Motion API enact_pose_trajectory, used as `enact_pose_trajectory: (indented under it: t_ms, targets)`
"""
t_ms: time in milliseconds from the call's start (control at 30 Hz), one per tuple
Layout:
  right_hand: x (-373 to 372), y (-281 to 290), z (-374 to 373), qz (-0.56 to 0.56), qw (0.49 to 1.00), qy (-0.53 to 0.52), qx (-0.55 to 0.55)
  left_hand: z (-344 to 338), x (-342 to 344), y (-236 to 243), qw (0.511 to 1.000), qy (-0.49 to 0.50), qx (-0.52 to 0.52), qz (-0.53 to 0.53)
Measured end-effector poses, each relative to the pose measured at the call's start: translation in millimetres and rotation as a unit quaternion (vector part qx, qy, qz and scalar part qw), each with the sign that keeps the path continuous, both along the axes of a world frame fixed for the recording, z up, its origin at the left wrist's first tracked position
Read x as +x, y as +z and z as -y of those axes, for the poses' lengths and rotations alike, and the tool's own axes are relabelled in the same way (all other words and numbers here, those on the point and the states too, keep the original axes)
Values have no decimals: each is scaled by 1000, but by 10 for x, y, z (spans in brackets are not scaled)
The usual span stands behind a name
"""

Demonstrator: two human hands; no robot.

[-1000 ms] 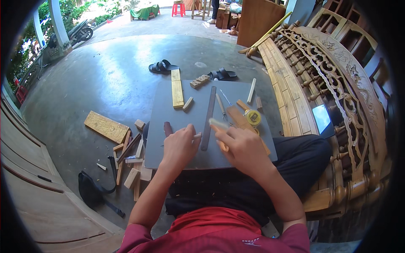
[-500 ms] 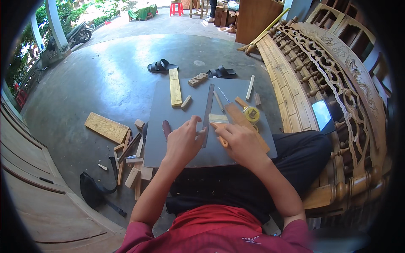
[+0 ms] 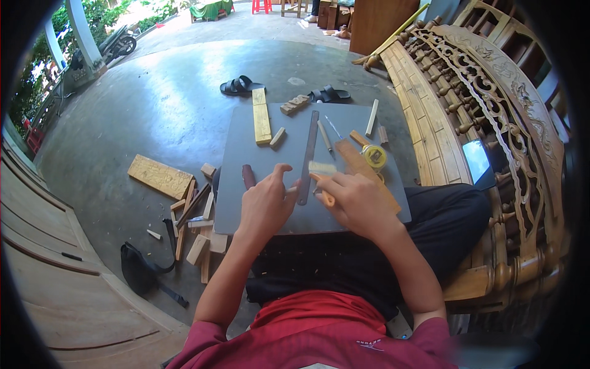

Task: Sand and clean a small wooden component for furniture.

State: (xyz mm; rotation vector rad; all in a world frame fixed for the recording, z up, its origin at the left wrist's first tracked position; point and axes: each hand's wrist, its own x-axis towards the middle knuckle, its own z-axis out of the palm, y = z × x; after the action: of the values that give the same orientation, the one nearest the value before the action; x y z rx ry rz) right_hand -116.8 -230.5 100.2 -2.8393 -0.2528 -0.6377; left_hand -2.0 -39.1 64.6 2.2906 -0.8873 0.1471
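Observation:
My right hand (image 3: pixel 356 203) grips a paintbrush (image 3: pixel 323 168) by its orange handle, pale bristles pointing away from me over the grey board (image 3: pixel 235 144). Across from it, my left hand (image 3: pixel 263 206) hovers above the board with its index finger raised and fingers apart; I see nothing held in it. A dark metal ruler (image 3: pixel 310 154) lies between the two hands. Beside my left hand rests a dark red piece (image 3: pixel 248 176). To the right are a flat brown wooden strip (image 3: pixel 355 158), a yellow tape measure (image 3: pixel 373 156) and two slim pointed tools (image 3: pixel 325 135).
Yellowish wood blocks (image 3: pixel 262 123) and a carved block (image 3: pixel 295 104) lie at the board's far side, near black sandals (image 3: pixel 242 85). Wood offcuts (image 3: pixel 198 249) and a black strap bag (image 3: pixel 139 267) are on the floor at left. A carved wooden bench (image 3: pixel 430 141) stands at right.
The whole view has shifted slightly, so the board and tools appear a little higher and further right. My right hand still holds the paintbrush, and my left hand keeps nearly the same pose.

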Motion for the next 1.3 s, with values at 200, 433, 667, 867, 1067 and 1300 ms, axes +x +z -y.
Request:
enact_pose_trajectory:
  t_ms: [200, 433, 667, 867, 1067, 1300]
  targets:
    - [-19, 358, 16, -1, 995, 49, 89, -38, -13, -31, 1000, -2, -11, -5]
    - [-118, 183, 88, -39, 999, 11, 20, 4, -165, -6, 998, -28, -63, 11]
    - [-257, 596, 95, -55, 995, 1, 86, -2, -176, -93, 991, -26, -117, 59]
    - [-253, 573, 203, -10, 992, -27, 121, -100, -142, -153, 995, -31, -69, 67]
    - [-177, 577, 184, -33, 987, -50, 150, -119, -104, -185, 991, -72, -28, 109]
    - [-165, 422, 70, -31, 998, -3, 50, -51, -71, -240, 996, -50, 26, 72]
